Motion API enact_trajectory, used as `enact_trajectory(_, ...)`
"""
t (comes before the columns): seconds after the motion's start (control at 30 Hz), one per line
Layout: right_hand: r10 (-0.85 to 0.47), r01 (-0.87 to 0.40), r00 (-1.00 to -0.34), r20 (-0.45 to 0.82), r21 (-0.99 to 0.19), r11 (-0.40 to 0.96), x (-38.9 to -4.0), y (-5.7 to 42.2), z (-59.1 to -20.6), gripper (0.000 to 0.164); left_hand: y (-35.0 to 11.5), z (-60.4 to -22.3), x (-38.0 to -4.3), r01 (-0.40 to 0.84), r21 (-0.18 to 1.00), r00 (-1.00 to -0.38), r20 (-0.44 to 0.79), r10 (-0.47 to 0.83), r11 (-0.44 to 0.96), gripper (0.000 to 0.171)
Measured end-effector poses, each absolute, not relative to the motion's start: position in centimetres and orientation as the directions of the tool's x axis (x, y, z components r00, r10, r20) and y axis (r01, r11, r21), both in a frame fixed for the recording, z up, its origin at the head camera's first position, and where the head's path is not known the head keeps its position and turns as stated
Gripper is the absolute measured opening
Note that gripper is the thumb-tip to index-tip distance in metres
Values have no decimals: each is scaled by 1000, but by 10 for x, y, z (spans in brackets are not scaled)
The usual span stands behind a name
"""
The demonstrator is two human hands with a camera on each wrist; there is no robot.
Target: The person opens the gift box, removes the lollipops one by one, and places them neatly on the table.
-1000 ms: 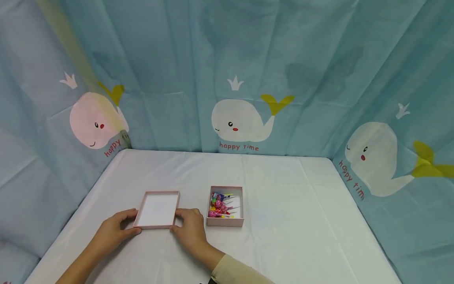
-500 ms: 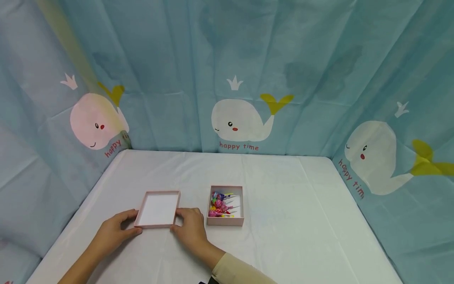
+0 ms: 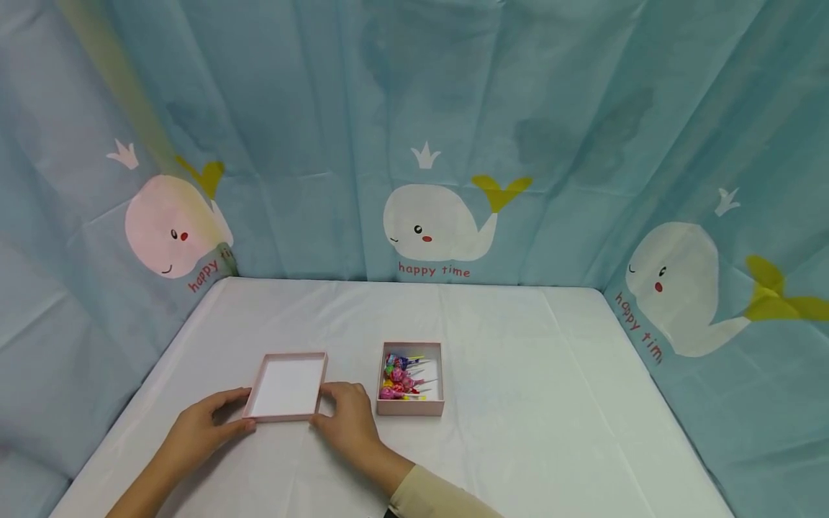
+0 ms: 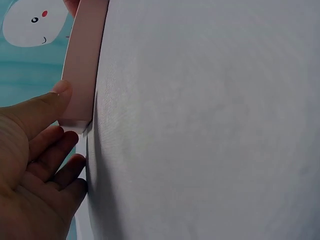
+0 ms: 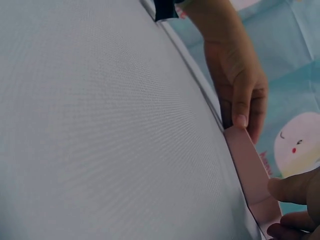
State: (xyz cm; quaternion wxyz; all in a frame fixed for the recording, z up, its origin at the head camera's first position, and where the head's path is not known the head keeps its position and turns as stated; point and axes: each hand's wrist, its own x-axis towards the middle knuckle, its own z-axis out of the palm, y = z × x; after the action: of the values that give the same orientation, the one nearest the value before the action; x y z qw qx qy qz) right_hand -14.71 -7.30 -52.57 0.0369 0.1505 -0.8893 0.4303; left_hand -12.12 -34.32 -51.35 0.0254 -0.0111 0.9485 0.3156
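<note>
A shallow pink box lid with a white inside (image 3: 286, 388) lies open side up on the table, left of centre. My left hand (image 3: 197, 430) grips its near left corner. In the left wrist view the thumb presses the lid's pink side (image 4: 86, 60) and the fingers bend round the corner. My right hand (image 3: 352, 424) holds the near right corner between thumb and fingers; in the right wrist view, only part of this hand (image 5: 300, 200) shows at the lower right edge.
Right of the lid stands a deeper pink box (image 3: 410, 408). Several wrapped lollipops (image 3: 396, 378) lie inside it, sticks pointing right. A white cloth (image 3: 544, 417) covers the table. Blue curtains with whale prints (image 3: 440, 223) enclose its back and sides.
Both hands keep their hold on the lid, which stays in place. The whole head view shifts only very slightly.
</note>
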Motion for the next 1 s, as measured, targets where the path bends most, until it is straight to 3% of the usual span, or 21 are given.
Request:
enact_trajectory(0.53,-292,-375,-925,243,-713,593,-142,-67,-517,51,-340,-507,-120,-19,643,-1000,-25,-4,766,78)
enact_trajectory(1.0,-465,-537,-826,318,-694,480,-135,-40,-485,48,-320,-485,-127,-42,659,-999,-19,-39,751,72)
